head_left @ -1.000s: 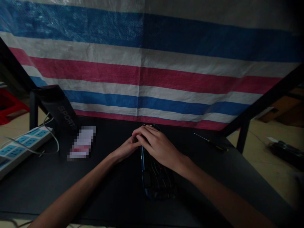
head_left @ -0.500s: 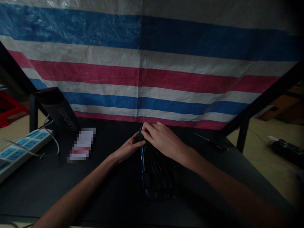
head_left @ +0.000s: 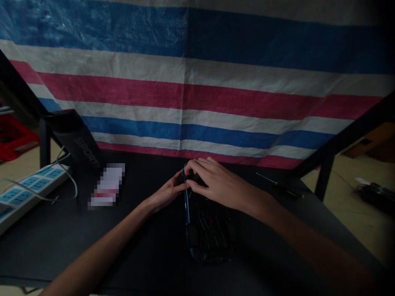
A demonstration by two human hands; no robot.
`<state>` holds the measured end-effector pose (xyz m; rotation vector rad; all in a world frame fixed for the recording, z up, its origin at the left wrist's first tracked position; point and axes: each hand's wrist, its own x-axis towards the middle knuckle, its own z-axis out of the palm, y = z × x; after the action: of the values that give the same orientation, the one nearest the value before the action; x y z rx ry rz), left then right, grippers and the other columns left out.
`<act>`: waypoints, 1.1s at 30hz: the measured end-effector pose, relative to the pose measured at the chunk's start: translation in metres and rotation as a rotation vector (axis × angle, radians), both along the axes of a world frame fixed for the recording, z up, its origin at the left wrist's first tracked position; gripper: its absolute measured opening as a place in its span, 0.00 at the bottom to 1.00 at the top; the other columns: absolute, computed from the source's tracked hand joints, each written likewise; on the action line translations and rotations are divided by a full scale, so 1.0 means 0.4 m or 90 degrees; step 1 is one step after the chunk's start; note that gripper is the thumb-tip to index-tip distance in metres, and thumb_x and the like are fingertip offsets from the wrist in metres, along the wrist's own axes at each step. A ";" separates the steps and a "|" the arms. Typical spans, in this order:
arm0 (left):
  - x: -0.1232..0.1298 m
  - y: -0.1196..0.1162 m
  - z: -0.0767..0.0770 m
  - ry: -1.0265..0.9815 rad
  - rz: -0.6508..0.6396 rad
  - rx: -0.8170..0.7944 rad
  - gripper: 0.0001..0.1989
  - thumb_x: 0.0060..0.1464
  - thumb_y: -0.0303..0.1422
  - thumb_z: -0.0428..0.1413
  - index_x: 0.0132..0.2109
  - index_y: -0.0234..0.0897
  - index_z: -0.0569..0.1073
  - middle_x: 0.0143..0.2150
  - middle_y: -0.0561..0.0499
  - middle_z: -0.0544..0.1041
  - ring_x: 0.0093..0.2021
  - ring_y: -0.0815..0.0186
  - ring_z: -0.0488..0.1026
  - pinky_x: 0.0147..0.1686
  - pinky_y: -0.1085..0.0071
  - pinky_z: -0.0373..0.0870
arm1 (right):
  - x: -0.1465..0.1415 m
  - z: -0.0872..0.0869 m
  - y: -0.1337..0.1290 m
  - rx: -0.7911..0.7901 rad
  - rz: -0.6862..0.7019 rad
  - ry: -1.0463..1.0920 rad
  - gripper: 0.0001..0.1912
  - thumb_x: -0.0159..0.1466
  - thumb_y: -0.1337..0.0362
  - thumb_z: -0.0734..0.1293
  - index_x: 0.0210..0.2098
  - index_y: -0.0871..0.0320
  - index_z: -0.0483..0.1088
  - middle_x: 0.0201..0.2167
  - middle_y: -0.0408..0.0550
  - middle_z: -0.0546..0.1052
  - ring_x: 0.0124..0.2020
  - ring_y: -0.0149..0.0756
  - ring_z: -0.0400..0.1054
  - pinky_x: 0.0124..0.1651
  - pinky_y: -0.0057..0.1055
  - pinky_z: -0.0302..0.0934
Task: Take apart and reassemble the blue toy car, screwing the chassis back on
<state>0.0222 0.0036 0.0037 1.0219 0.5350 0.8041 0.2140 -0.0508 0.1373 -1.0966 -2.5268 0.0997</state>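
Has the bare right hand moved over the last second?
Yes, slightly rightward. Against the vertical crease in the blue, red and white striped plastic sheet, the bare right hand reached left of that line earlier and now lies to its right.

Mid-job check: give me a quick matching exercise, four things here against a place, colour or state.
Things:
1. toy car
2. screwdriver
3. power strip
4. sheet

Descriptions:
A. striped blue, white and red
B. partly covered by the right hand
C. white with blue sockets, at the far left
D. lying on the table, right of both hands

Pairs: 1-B, 2-D, 3-C, 4-A
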 end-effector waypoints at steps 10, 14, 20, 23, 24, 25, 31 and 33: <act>0.000 -0.007 -0.015 0.021 0.061 -0.053 0.34 0.53 0.32 0.69 0.65 0.43 0.66 0.63 0.43 0.74 0.63 0.53 0.70 0.66 0.55 0.60 | 0.017 -0.023 0.029 -0.063 0.056 0.138 0.09 0.74 0.62 0.65 0.53 0.53 0.66 0.49 0.49 0.76 0.52 0.40 0.71 0.58 0.41 0.65; -0.002 -0.007 -0.014 0.029 0.057 -0.028 0.32 0.53 0.33 0.69 0.63 0.43 0.68 0.64 0.43 0.73 0.67 0.52 0.67 0.68 0.53 0.57 | 0.039 -0.025 0.028 -0.114 0.120 0.216 0.12 0.74 0.64 0.64 0.56 0.49 0.68 0.53 0.47 0.76 0.57 0.38 0.70 0.62 0.41 0.65; 0.005 -0.017 0.022 0.066 0.063 0.003 0.30 0.58 0.36 0.66 0.65 0.44 0.70 0.73 0.43 0.64 0.74 0.50 0.58 0.72 0.51 0.52 | 0.107 -0.051 0.013 -0.183 0.023 0.362 0.15 0.75 0.61 0.61 0.60 0.48 0.67 0.55 0.48 0.75 0.59 0.39 0.70 0.63 0.42 0.64; 0.005 -0.017 0.025 0.092 0.068 -0.013 0.32 0.58 0.36 0.66 0.67 0.46 0.68 0.75 0.44 0.62 0.75 0.51 0.56 0.73 0.52 0.51 | 0.186 -0.086 0.007 -0.177 -0.128 0.432 0.17 0.76 0.56 0.58 0.61 0.50 0.66 0.49 0.49 0.76 0.51 0.40 0.73 0.57 0.40 0.66; 0.004 -0.016 0.023 0.097 0.066 -0.017 0.33 0.58 0.37 0.66 0.68 0.46 0.67 0.75 0.44 0.62 0.75 0.52 0.56 0.74 0.52 0.50 | 0.214 -0.105 0.006 -0.168 -0.186 0.419 0.17 0.76 0.55 0.58 0.60 0.50 0.67 0.46 0.48 0.77 0.49 0.40 0.73 0.56 0.40 0.66; 0.003 -0.016 0.021 0.100 0.064 -0.019 0.33 0.58 0.37 0.66 0.69 0.46 0.67 0.75 0.44 0.62 0.75 0.52 0.56 0.74 0.52 0.50 | 0.241 -0.127 0.006 -0.164 -0.236 0.388 0.17 0.75 0.54 0.58 0.58 0.50 0.67 0.44 0.47 0.77 0.47 0.40 0.74 0.54 0.39 0.66; -0.003 -0.008 0.004 0.098 0.062 -0.028 0.34 0.59 0.36 0.65 0.70 0.47 0.65 0.75 0.46 0.62 0.76 0.51 0.55 0.74 0.52 0.50 | 0.311 -0.276 0.002 -0.192 -0.357 0.173 0.13 0.73 0.56 0.58 0.50 0.52 0.68 0.33 0.43 0.76 0.33 0.38 0.74 0.39 0.35 0.66; -0.003 -0.005 0.003 0.088 0.064 -0.050 0.35 0.59 0.36 0.65 0.71 0.47 0.64 0.75 0.46 0.63 0.75 0.51 0.56 0.74 0.53 0.51 | 0.306 -0.304 -0.004 -0.179 -0.370 0.142 0.12 0.72 0.57 0.58 0.49 0.53 0.68 0.33 0.44 0.76 0.33 0.38 0.74 0.39 0.35 0.65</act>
<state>0.0211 0.0016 0.0047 0.9888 0.7365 0.7983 0.3364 -0.0523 0.0158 -1.7752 -1.9504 0.3987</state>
